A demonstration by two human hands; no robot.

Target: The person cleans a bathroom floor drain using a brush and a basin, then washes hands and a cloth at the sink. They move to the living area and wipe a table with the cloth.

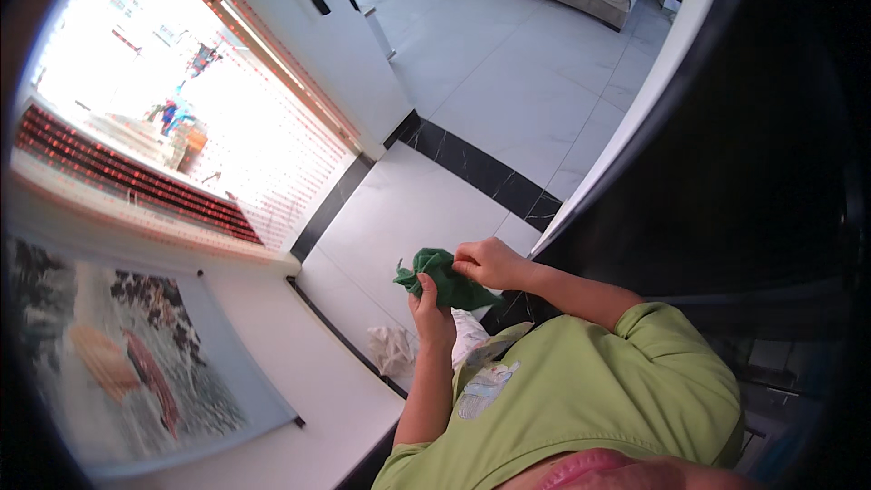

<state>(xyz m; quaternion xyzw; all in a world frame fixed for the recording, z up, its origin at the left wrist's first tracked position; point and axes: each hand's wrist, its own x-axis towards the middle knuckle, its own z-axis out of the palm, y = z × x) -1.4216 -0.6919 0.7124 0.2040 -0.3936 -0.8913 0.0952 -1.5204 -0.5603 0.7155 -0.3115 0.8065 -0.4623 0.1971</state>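
A bunched green cloth (454, 287) hangs between my two hands in front of my body. My left hand (431, 316) grips its gathered left end, with the thumb laid on top. At the cloth's upper right side, my right hand (491, 265) pinches the fabric between thumb and curled fingers. The lower corner of the cloth droops to the right, below my right hand. On the floor behind my left forearm lies a crumpled whitish cloth or bag (391, 350).
White floor tiles (408, 211) lead to a black marble threshold strip (483, 167) and a room beyond. A bright doorway with a bead curtain (272, 170) is at the left. Below it, a hanging scroll picture (143, 354) covers the wall. A white door frame (612, 143) rises at my right.
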